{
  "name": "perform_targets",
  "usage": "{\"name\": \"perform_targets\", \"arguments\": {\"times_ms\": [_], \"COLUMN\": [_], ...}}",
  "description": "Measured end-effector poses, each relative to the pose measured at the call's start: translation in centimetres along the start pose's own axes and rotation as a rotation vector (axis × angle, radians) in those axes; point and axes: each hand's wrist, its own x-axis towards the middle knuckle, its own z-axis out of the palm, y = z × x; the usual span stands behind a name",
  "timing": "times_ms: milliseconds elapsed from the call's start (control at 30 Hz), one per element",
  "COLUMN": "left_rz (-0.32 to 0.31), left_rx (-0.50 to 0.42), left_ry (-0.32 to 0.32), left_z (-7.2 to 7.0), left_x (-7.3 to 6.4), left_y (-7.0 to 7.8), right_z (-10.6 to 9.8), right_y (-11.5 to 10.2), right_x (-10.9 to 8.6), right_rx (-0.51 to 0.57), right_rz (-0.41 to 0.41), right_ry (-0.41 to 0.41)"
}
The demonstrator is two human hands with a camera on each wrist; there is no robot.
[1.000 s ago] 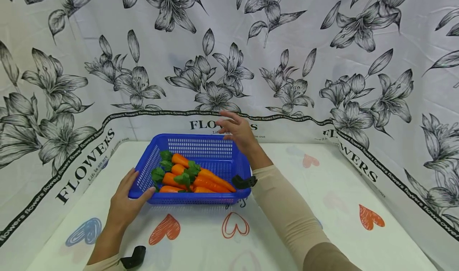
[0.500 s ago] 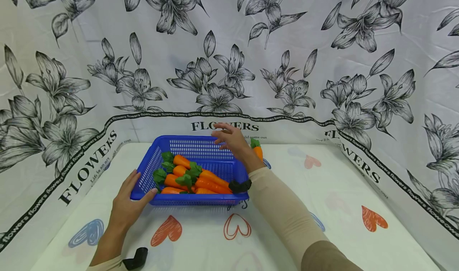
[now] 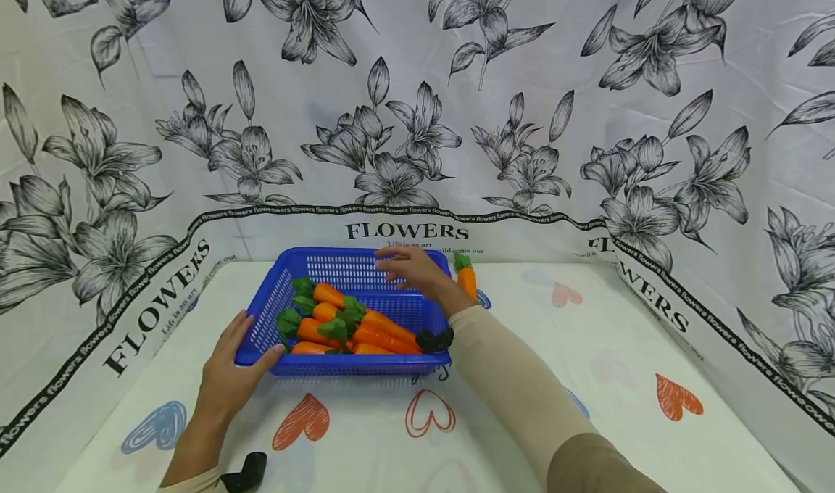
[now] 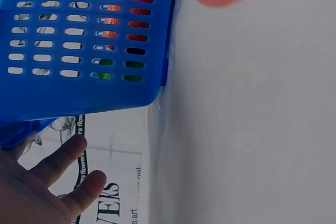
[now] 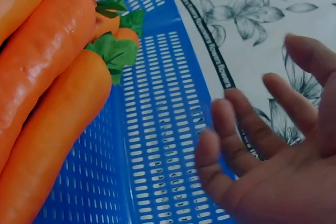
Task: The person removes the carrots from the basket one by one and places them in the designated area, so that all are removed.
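Note:
A blue slatted plastic basket sits on the table with several orange carrots with green leafy tops inside, mostly toward its left and front. My left hand rests at the basket's front left corner, thumb on the front rim and fingers along the left side. In the left wrist view its fingers look straight and spread. Over the back right of the basket hovers my right hand, its fingers loosely bent and holding nothing. Another carrot lies on the table just right of the basket, partly behind the right forearm.
A white cloth printed with hearts covers the table. Behind and at both sides hangs a white curtain with black flower drawings. Black wrist straps show on both arms.
My right hand has come down from above the basket's back rim and shifted slightly left. The carrot right of the basket has come into view. My left hand stays at the corner.

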Motion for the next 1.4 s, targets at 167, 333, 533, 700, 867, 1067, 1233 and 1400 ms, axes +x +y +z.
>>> {"name": "perform_targets", "arguments": {"times_ms": [167, 333, 533, 700, 867, 1067, 1233, 1400], "left_rz": [-0.003, -0.002, -0.003, -0.004, -0.005, 0.0, 0.005, 0.005], "left_rx": [0.003, 0.003, 0.006, 0.001, 0.009, 0.011, 0.016, 0.014], "left_ry": [-0.005, -0.011, -0.008, -0.01, -0.016, -0.016, -0.008, -0.006], "left_z": [0.0, 0.0, 0.0, -0.1, -0.1, -0.1, 0.0, 0.0], "left_x": [0.0, 0.1, 0.1, 0.0, 0.1, 0.2, 0.1, 0.1], "left_y": [-0.1, -0.1, -0.1, 0.0, 0.1, 0.0, -0.1, -0.2], "right_z": [0.1, 0.2, 0.5, 0.6, 0.8, 0.9, 0.9, 0.9], "right_y": [0.6, 1.0, 1.4, 1.8, 2.1, 2.3, 2.4, 2.5], "right_x": [0.2, 0.3, 0.1, 0.0, 0.1, 0.0, -0.1, -0.1], "right_rx": [-0.014, -0.055, -0.149, -0.185, -0.223, -0.219, -0.242, -0.264], "right_rz": [0.048, 0.105, 0.195, 0.258, 0.331, 0.377, 0.376, 0.393], "right_ry": [-0.063, -0.123, -0.207, -0.266, -0.365, -0.401, -0.404, -0.405]}}
